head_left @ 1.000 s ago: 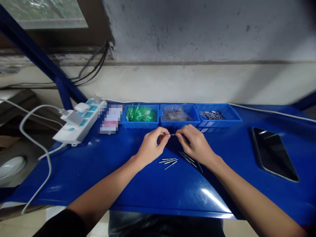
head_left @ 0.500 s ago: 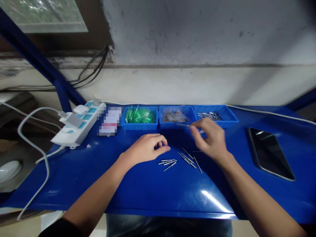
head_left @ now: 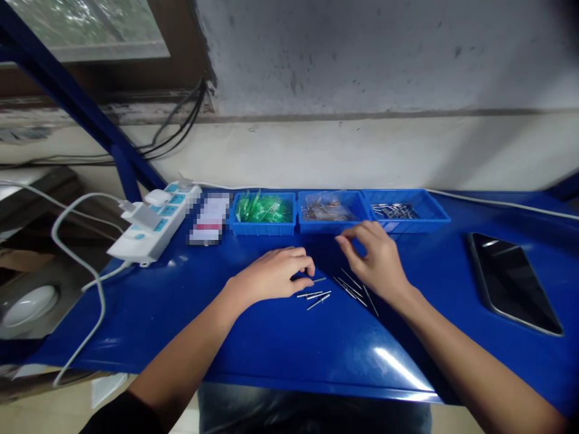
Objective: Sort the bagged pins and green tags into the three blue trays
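My left hand [head_left: 283, 274] is over the blue table with its fingers curled. A thin metal blind rivet [head_left: 319, 279] sticks out to the right from its thumb tip. Just below lies a small group of similar rivets [head_left: 316, 296]. Another group of rivets [head_left: 351, 289] rests to the right, between my hands. My right hand [head_left: 377, 256] is raised in front of the bins, thumb and index finger pinched together. Whatever it may hold is too small to make out.
Along the back stand blue bins: one with green packets [head_left: 265, 229], one with clear bags [head_left: 332, 227] and one with metal rivets [head_left: 407, 226]. A dark phone [head_left: 515, 283] lies right. At left are a power strip [head_left: 156, 232] with cables and a blurred-out item [head_left: 210, 220].
My right hand has come slightly left and down, away from the bins. A rivet now shows at my left fingertips, above the left group. The view has shifted a little.
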Motion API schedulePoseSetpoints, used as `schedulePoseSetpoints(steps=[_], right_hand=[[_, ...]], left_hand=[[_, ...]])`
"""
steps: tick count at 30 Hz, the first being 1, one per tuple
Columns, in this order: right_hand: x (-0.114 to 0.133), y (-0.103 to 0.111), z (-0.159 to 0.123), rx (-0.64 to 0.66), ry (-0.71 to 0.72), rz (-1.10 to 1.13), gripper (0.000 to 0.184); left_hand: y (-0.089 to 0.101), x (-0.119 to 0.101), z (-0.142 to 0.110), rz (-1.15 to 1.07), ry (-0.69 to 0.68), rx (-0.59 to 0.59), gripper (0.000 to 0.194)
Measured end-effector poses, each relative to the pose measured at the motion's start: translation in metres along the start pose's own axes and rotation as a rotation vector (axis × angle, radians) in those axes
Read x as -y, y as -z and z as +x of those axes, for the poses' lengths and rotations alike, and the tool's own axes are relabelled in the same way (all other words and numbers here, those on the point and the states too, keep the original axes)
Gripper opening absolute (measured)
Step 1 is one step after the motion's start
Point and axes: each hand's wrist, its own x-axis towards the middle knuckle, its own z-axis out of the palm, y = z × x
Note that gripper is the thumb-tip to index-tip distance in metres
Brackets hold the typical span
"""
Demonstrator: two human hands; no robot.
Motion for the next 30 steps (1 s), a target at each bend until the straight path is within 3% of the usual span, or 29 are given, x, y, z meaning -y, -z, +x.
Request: schedulePoseSetpoints(steps=[5,13,21,30], right_hand=[[0.018,-0.011,-0.009,0.247,0.087,0.130,0.014],[0.015,-0.014,-0.012,0.374,0.135,0.060,0.016],[0.011,-0.013,-0.010,0.291,0.130,0.101,0.010],[0.011,-0.012,-0.012,0.206,0.059,0.083,0.015]], left_hand=[[-0.005,0.004,0.001,0.123,-0.014,-0.063,0.009],[-0.007,0.008,0.005,0.049,0.027,-0.142,0.010],[-0.013,-0.001,0.008,-0.371,0.132,-0.307,0.016],[-0.015,-0.001,0.009,-0.275,0.101,-0.452,0.008]])
